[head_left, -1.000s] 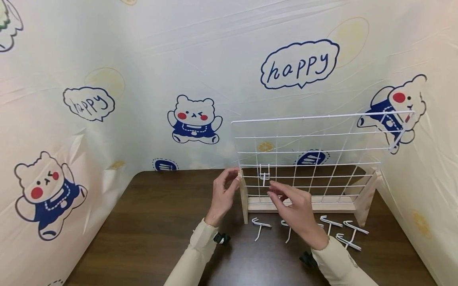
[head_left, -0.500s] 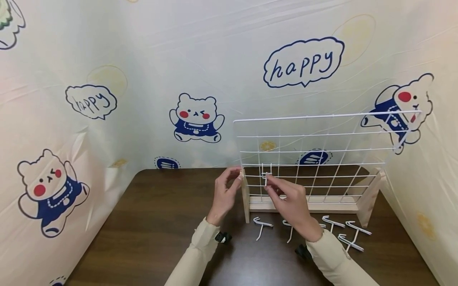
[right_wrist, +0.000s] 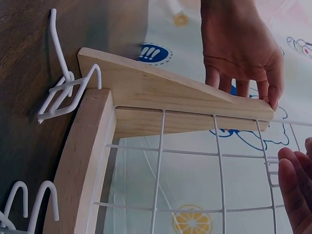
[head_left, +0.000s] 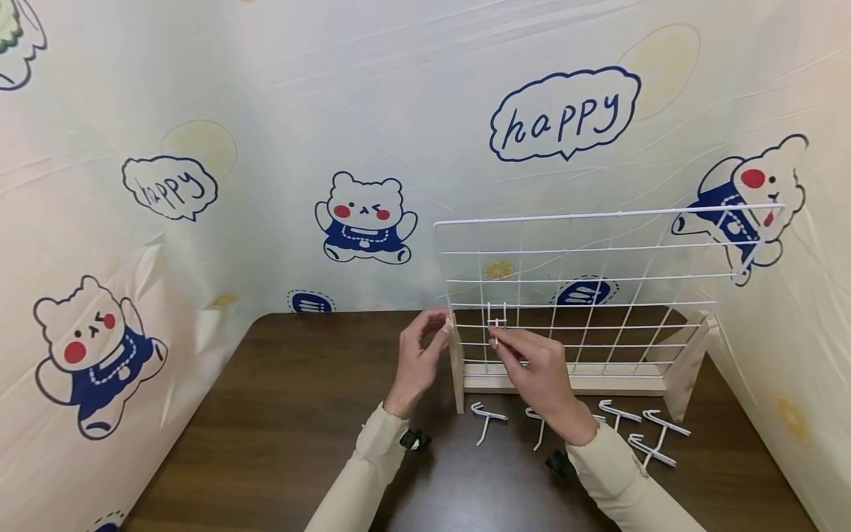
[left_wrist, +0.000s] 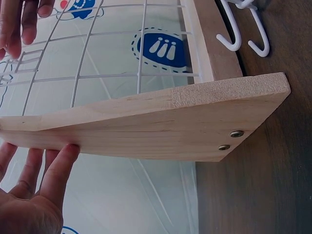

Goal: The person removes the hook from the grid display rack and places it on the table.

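Observation:
A white wire grid rack [head_left: 568, 217] with wooden sides stands on the table. My left hand [head_left: 419, 362] grips the upper end of the rack's left wooden side panel [head_left: 456, 369]; the right wrist view shows its fingertips along the edge. On the grid near that side hangs a white metal hook [head_left: 496, 322], upright against the wires. My right hand [head_left: 541, 369] pinches the hook's prong between thumb and index finger, which partly cover it. Only fingertips of the right hand appear in the left wrist view.
Several loose white hooks lie in front of the rack, among them one hook [head_left: 488, 418] at the left and another hook [head_left: 653, 451] at the right. The brown table [head_left: 279, 428] meets a printed cloth backdrop [head_left: 266, 111] behind.
My right hand has moved left from beside the hook and now pinches its prong. The left hand keeps its place on the wooden panel. The view has shifted slightly.

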`<move>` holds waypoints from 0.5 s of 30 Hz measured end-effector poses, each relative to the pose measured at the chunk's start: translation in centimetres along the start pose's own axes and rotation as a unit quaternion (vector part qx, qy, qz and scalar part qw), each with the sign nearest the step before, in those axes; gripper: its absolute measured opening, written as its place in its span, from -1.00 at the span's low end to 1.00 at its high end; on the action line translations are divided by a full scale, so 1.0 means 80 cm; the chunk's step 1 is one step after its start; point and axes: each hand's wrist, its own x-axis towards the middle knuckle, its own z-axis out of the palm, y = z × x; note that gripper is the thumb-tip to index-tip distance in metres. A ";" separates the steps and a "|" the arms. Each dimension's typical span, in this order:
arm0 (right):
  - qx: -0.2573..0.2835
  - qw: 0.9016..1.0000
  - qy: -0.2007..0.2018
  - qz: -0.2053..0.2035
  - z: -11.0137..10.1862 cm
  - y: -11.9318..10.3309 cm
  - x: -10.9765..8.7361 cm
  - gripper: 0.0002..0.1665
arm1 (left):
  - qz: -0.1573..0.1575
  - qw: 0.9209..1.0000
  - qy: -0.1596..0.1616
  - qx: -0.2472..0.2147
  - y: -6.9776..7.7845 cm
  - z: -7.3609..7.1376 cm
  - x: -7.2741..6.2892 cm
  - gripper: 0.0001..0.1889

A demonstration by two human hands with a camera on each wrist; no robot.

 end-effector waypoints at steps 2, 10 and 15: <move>-0.002 1.000 0.000 -0.002 0.000 -0.001 0.001 -0.66 | 0.000 1.000 0.000 -0.004 0.000 -0.001 0.000 -0.76; -0.028 1.000 0.004 -0.005 -0.004 -0.009 0.008 -0.73 | 0.003 1.000 -0.001 -0.004 -0.003 -0.001 0.000 -0.77; -0.037 0.999 0.006 -0.013 -0.006 -0.011 0.011 -0.75 | 0.005 1.000 -0.001 0.001 -0.002 0.000 0.000 -0.76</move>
